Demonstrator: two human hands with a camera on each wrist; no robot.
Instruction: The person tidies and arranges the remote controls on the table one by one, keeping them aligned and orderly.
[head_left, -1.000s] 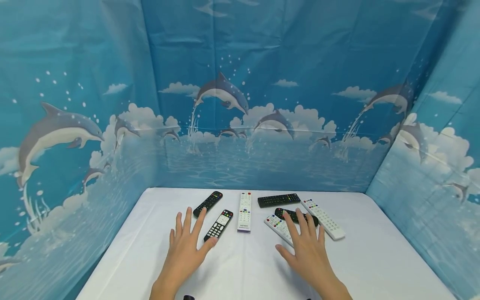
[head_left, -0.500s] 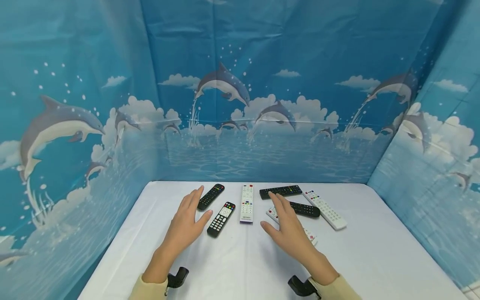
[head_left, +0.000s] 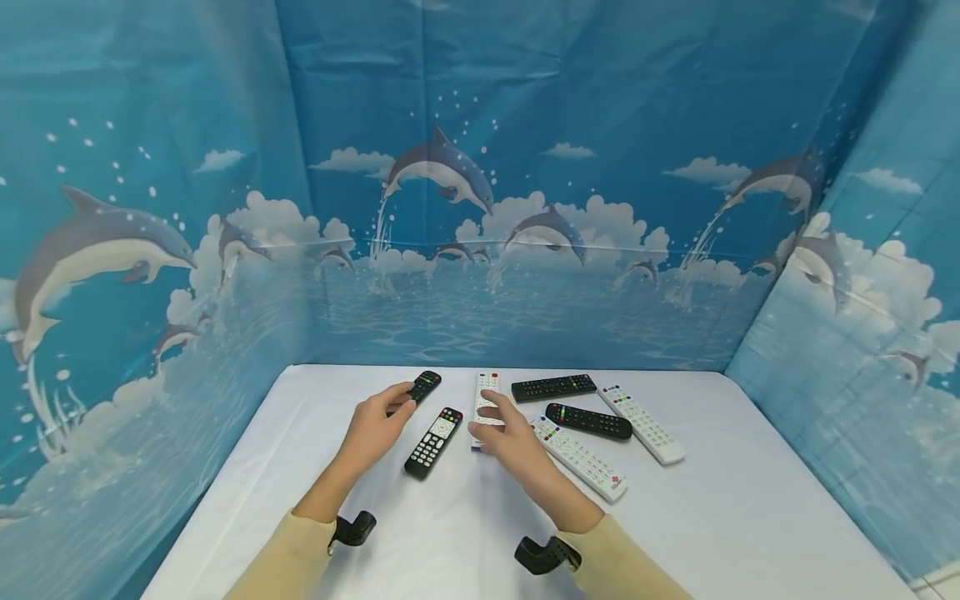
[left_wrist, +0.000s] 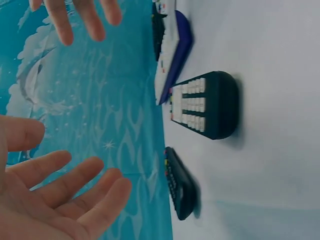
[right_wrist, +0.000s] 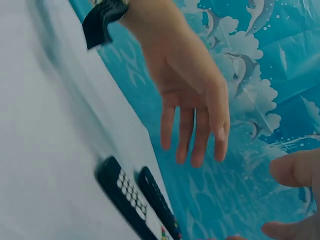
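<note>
My left hand (head_left: 378, 427) hovers above the table, fingers loosely bent and holding nothing. It partly covers a black remote control (head_left: 427, 383) at the back left. Nearer to me lies another black remote with white keys (head_left: 433, 443), between the two hands. My right hand (head_left: 512, 437) hangs in front of a white remote with a purple underside (head_left: 488, 382), hiding part of it. In the left wrist view, the left palm (left_wrist: 60, 200) is apart from the remotes. The right wrist view shows the left hand's relaxed fingers (right_wrist: 200, 135) with nothing between them.
To the right lie a white remote (head_left: 581, 460), a black one (head_left: 589, 421), a longer white one (head_left: 643, 425) and a black one at the back (head_left: 553, 387). A blue dolphin-print curtain (head_left: 480, 317) surrounds the white table (head_left: 720, 517) at the back and sides.
My right hand has moved left, from over the right-hand remotes to the middle white one. Both hands have turned inward and their fingers are less spread. The remotes lie as before.
</note>
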